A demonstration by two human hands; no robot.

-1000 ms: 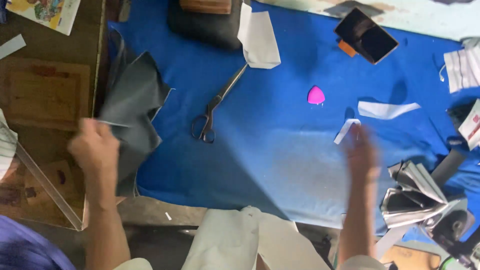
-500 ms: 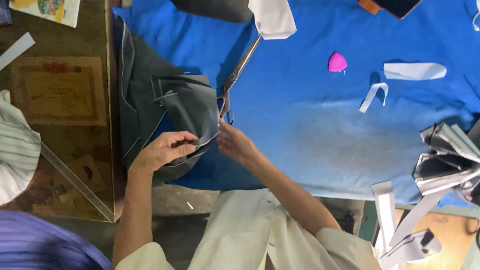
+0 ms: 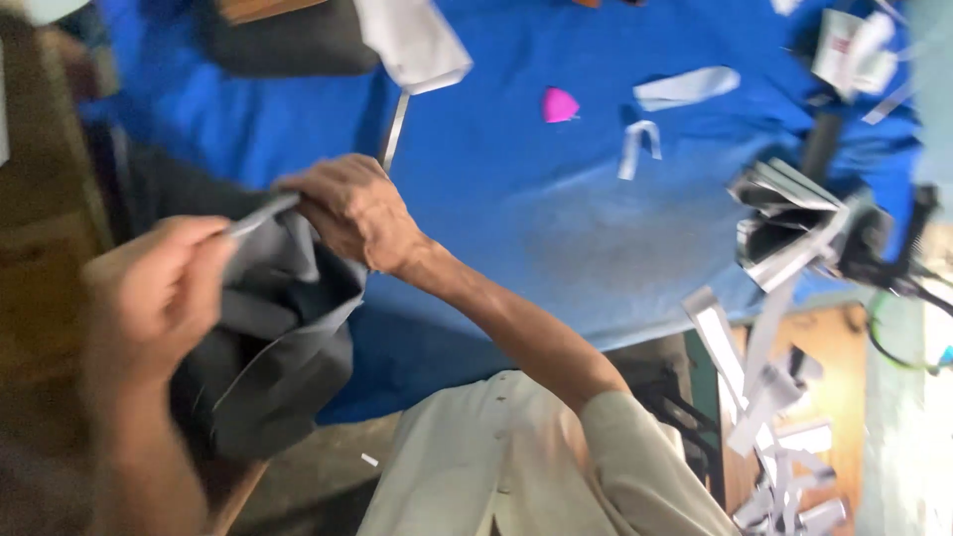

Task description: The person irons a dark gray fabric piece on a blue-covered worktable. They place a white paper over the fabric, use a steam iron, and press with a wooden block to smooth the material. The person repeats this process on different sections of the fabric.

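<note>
**Both hands working a fold of grey fabric**

At the left edge of the blue-covered table (image 3: 516, 228), both hands are closing on the dark grey fabric (image 3: 278, 337). The left hand (image 3: 149, 288) is pinching a pale edge of the cloth between thumb and fingers, fully closed on it, though blur is softening the detail. The right hand (image 3: 352, 208) is curling over the same edge just beside it, fingers bent tight onto the fabric. The rest of the cloth is hanging in loose folds below the hands, draping over the table's near edge.

Judging from the grip, the step in hand is straightening or creasing this edge; the next move is likely calling for even tension between the 2 hands so the fold is staying true.

Just beyond the right hand, a scissors blade (image 3: 394, 131) is lying on the table. Further out, a pink chalk piece (image 3: 559, 104) and 2 white strips (image 3: 685, 87) are resting apart. At the right, a heap of folded grey pieces (image 3: 789, 223) is sitting.
</note>
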